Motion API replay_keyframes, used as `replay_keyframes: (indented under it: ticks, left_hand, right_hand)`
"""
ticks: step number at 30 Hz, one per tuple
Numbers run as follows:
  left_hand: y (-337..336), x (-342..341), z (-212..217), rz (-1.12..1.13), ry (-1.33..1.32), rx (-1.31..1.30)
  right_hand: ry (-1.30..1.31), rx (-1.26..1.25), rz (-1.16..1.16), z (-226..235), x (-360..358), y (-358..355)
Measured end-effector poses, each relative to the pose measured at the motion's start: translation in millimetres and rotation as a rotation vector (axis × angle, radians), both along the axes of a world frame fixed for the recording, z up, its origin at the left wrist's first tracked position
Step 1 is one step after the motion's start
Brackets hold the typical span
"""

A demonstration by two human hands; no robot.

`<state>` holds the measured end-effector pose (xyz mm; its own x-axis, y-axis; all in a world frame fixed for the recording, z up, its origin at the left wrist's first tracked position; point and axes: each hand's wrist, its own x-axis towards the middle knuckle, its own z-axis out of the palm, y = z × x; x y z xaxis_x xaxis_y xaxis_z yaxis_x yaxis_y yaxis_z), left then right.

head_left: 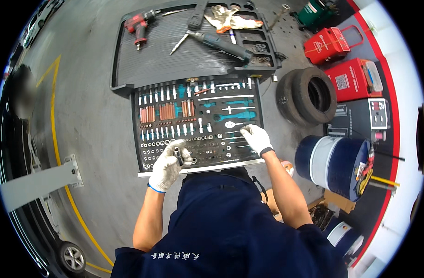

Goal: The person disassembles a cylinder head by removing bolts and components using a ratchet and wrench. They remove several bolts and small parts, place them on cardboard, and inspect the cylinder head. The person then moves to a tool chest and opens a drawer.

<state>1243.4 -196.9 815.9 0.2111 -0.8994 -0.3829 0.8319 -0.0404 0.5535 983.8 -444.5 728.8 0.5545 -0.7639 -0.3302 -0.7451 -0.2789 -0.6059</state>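
Observation:
My left hand (pixel 166 163), in a white knit glove with a blue cuff edge, is above the drawer's front left part. Its fingers are closed round a short dark metal cylinder (pixel 178 156) that looks like a socket. My right hand (pixel 257 139), gloved in white too, reaches over the right side of the tool drawer (pixel 200 169). Its fingertips are pressed together by the thin tools below the ratchet (pixel 232 124); whatever they pinch is hidden. Rows of sockets, copper-coloured bits (pixel 167 111) and a teal-filled wrench recess (pixel 235 116) lie in the dark foam.
On the ribbed cart top (pixel 151 62) lie a red impact driver (pixel 138 27), a long dark air tool (pixel 221 45) and work gloves (pixel 230 19). Tyres (pixel 314 95) and a blue-white drum (pixel 330 162) stand right. A grey lift arm (pixel 40 183) juts from the left.

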Motion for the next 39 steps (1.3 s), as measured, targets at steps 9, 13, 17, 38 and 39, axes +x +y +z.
replay_keyframes:
  ticks: [9,13,17,38,39]
  left_hand:
    - [83.7,-1.7,-80.0,0.169,-0.265,0.622]
    - [82.9,8.3,-81.8,0.214,-0.164,0.629]
    - [77.6,16.1,-80.5,0.148,-0.193,0.594]
    - [176.0,-108.6,-129.2,0.256,-0.385,1.206]
    - [192.1,-146.9,-142.9,0.345,-0.284,1.221]
  right_hand:
    - [0.263,-0.189,0.582,15.8,-33.3,58.7]
    - [0.207,-0.277,0.616,8.4,-39.2,71.2]
    - [0.175,-0.356,0.591,5.9,-37.0,71.6]
    - [0.474,-0.012,0.752,-102.4,9.6,-97.1]
    - [0.532,-0.04,0.808,-105.5,12.5,-111.0]
